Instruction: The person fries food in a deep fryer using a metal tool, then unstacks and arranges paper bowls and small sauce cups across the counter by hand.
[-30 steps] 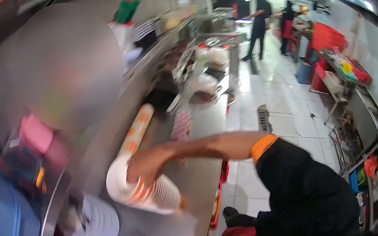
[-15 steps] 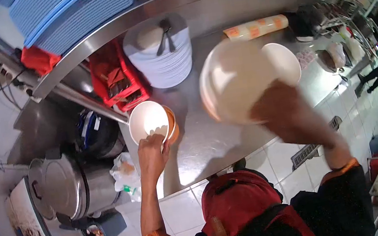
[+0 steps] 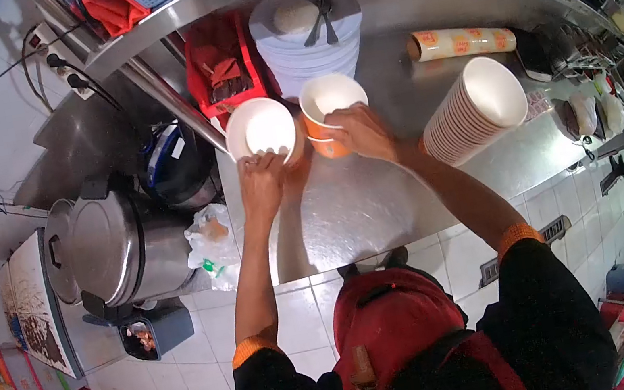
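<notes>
Change since half a second ago: the right hand [image 3: 363, 134], then blurring across mid-counter with a large white round shape, is now gripping the near rim of a white-lined orange paper cup [image 3: 331, 95], fingers curling inside. The left hand [image 3: 263, 182] is still holding the near rim of a round white-lined paper cup [image 3: 259, 126], fingers bending over it. Judgement: the work is now centring on these two cups, one per hand, both sitting side by side at the back left of the brushed-steel counter [image 3: 356, 212], mouths facing up.

Count:
- Held cups: two rims are showing. Below the right one a further orange edge is appearing, possibly a nested cup; cannot tell.
- Tall leaning stack of nested white paper cups [image 3: 472, 121]: one, standing at the right, no hand touching it; rims are crowding too closely for a sure count.
- Stack of round white plates [image 3: 311, 60]: one, rising behind the cups, number of plates unclear. Two dark metal utensils [image 3: 329, 26] and one pale round object [image 3: 296, 16] are lying on top.
- White roll with orange print [image 3: 463, 41]: one, lying at the back.
- Red plastic crate [image 3: 256, 61]: one, sitting left of the plates.
</notes>
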A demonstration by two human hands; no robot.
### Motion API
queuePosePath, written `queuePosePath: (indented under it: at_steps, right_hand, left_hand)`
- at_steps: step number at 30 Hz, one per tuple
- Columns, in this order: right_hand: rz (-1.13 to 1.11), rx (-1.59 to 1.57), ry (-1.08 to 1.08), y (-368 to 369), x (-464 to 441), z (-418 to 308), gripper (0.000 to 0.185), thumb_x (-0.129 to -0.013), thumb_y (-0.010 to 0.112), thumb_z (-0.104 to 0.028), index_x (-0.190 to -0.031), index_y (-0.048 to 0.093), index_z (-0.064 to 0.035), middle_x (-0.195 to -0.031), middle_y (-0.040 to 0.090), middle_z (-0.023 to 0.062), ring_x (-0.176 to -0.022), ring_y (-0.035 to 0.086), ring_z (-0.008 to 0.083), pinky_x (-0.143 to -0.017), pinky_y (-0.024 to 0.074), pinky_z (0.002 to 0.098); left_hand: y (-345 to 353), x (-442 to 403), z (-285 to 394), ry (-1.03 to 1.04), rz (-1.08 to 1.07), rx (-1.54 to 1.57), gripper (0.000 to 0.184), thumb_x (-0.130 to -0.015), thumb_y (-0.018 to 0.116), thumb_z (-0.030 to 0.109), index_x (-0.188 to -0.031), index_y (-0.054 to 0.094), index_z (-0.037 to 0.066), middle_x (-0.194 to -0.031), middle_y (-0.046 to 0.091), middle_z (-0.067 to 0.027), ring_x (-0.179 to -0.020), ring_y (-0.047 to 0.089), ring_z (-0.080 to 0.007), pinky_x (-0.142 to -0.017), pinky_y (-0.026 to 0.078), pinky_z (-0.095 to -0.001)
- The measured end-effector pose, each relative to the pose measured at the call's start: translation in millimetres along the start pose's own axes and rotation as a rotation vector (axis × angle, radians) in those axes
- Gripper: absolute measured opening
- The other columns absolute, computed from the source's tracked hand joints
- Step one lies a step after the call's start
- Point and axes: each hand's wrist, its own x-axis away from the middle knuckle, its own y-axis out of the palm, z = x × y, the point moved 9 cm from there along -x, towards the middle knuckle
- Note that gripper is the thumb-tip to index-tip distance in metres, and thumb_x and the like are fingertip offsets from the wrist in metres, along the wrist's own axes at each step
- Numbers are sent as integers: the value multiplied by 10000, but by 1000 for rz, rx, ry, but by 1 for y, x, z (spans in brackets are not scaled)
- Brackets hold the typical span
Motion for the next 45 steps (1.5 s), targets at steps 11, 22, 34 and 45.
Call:
queuePosePath:
  at_steps: [11, 22, 34, 45]
  right_hand:
    - [-413, 160, 31, 77, 163, -27, 472, -798, 663, -249, -1241, 535, -148, -1168, 558, 129, -1156, 483, 297, -1016, 323, 465]
    - [-288, 291, 119, 117, 23, 30, 520, -672, 620, -129, -1177, 543, -31, -1152, 568, 155, -1138, 467, 328, -1049, 184, 574]
    - [395, 801, 519, -201, 104, -62, 792, -615, 779, -230, -1277, 404, -7, -1209, 476, 183, -1128, 451, 350, -949, 320, 476]
    - [-46, 776, 346, -245, 115, -34, 223, -770, 635, -172, -950, 625, -41, -778, 634, 176, -754, 626, 329, -688, 502, 402]
  left_hand:
    - [40, 115, 41, -54, -342, 25, 203, -735, 689, 250, -858, 666, 91, -822, 630, -51, -838, 599, -229, -867, 379, -385]
    - [73, 42, -48, -67, -312, -206, 575, -732, 627, 194, -1264, 458, 53, -1143, 517, -144, -1157, 450, -295, -1008, 248, -515]
    - [8, 7, 30, -171, 76, 475, 694, -698, 684, 130, -1298, 371, -23, -1247, 435, -208, -1166, 423, -337, -987, 316, -446]
    - [93, -113, 259, 35, 278, 712, 1234, -551, 779, 606, -1400, 154, -34, -1384, 303, -268, -1243, 370, -424, -995, 315, -524]
